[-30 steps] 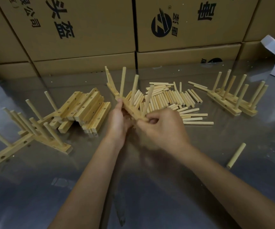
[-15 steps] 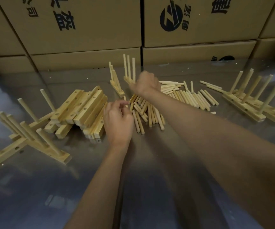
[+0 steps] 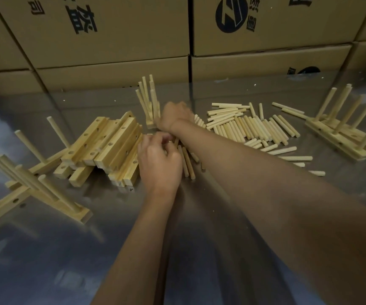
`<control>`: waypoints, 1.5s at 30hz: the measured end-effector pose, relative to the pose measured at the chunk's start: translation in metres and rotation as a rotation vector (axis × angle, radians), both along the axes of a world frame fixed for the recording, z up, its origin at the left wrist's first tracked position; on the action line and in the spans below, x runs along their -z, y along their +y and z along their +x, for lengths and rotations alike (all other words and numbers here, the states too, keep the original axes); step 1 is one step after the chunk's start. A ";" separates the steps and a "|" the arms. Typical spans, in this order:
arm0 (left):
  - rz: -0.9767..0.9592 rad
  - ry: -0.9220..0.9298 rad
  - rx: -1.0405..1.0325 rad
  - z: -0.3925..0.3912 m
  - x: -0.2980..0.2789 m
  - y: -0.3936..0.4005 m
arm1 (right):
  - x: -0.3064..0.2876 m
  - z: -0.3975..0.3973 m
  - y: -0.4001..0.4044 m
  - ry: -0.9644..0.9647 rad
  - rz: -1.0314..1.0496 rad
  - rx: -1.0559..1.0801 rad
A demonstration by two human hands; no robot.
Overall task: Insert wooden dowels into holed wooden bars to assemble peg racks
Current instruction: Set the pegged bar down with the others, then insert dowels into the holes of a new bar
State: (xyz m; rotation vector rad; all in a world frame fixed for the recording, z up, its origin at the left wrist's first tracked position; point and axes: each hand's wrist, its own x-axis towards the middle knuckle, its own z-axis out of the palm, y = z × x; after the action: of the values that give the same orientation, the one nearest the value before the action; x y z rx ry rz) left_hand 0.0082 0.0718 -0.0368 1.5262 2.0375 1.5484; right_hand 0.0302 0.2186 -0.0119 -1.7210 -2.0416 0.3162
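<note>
While the right hand (image 3: pixel 173 116) reaches to the pegged rack (image 3: pixel 150 104) at the bench's (image 3: pixel 221 249) far side, its grip too blurred to tell, the left hand (image 3: pixel 159 160) curls loosely beside the bars (image 3: pixel 109 146); judging by that, a fresh bar and loose dowels (image 3: pixel 250 128) come next.

Right hand (image 3: pixel 174 116) has carried the pegged rack (image 3: pixel 150 102) from both hands toward the worktop's far edge. Left hand (image 3: pixel 159 160) has released it, fingers now curled.
</note>
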 end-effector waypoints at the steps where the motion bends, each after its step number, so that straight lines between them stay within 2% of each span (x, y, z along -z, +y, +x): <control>1: 0.004 -0.016 -0.006 0.000 0.000 0.000 | 0.000 -0.003 -0.004 0.008 -0.007 -0.021; 7: 0.028 -0.081 -0.053 0.000 -0.003 -0.001 | -0.007 -0.017 -0.011 0.083 -0.109 -0.066; 14: 0.061 -0.083 -0.041 -0.001 -0.002 -0.001 | -0.013 -0.009 -0.017 0.050 -0.162 -0.154; 18: 0.106 -0.094 -0.044 -0.001 -0.002 -0.002 | -0.023 0.006 -0.029 0.118 -0.122 -0.144; 21: 0.198 -0.156 -0.054 0.000 -0.003 -0.005 | -0.032 0.024 -0.044 0.159 -0.124 -0.176; 24: 0.381 -0.271 -0.103 -0.004 -0.008 -0.008 | -0.035 0.041 -0.061 0.167 -0.171 -0.280; 29: 0.530 -0.375 -0.141 -0.010 -0.016 -0.011 | -0.024 0.056 -0.099 0.064 -0.179 -0.496; 34: 0.572 -0.405 -0.177 -0.019 -0.023 -0.016 | -0.005 0.050 -0.113 0.046 0.014 -0.490; 41: 0.548 -0.409 -0.171 -0.018 -0.024 -0.022 | 0.007 0.037 -0.121 -0.164 0.203 -0.592; 45: 0.525 -0.414 -0.165 -0.018 -0.028 -0.022 | 0.003 0.034 -0.125 -0.115 0.192 -0.693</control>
State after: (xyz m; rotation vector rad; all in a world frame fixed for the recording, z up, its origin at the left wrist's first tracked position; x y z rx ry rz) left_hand -0.0094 0.0496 -0.0087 1.0451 1.6317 2.3672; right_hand 0.0642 0.0932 -0.0150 -0.8932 -2.6065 0.2211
